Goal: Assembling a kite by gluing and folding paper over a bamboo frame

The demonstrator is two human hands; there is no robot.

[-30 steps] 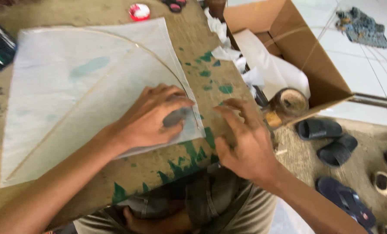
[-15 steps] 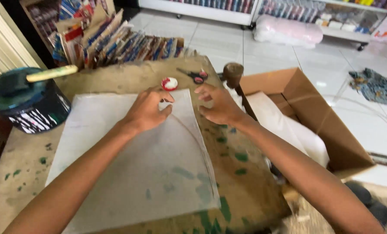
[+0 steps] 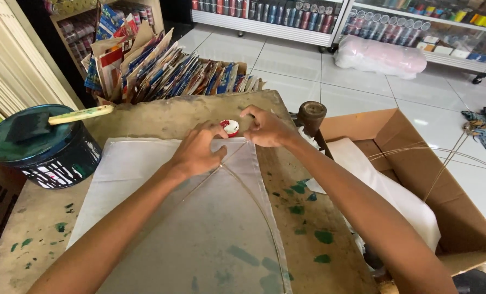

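Observation:
A white paper kite sheet lies flat on the stained wooden table, with thin bamboo sticks crossing and bowing over it. My left hand presses on the sheet's far corner, fingers curled at the edge. My right hand sits just beyond that corner, fingers pinched close to a small red and white round cap. Whether either hand grips something small is not clear.
A dark green paint can with a sponge brush on its lid stands at the left. Stacked printed paper fills a box behind the table. An open cardboard box with white sheets and thin sticks stands at the right, beside a wooden spool.
My view has lifted from the near corner to the far corner of the sheet. Both hands have moved away from me to the sheet's far tip, by the red cap.

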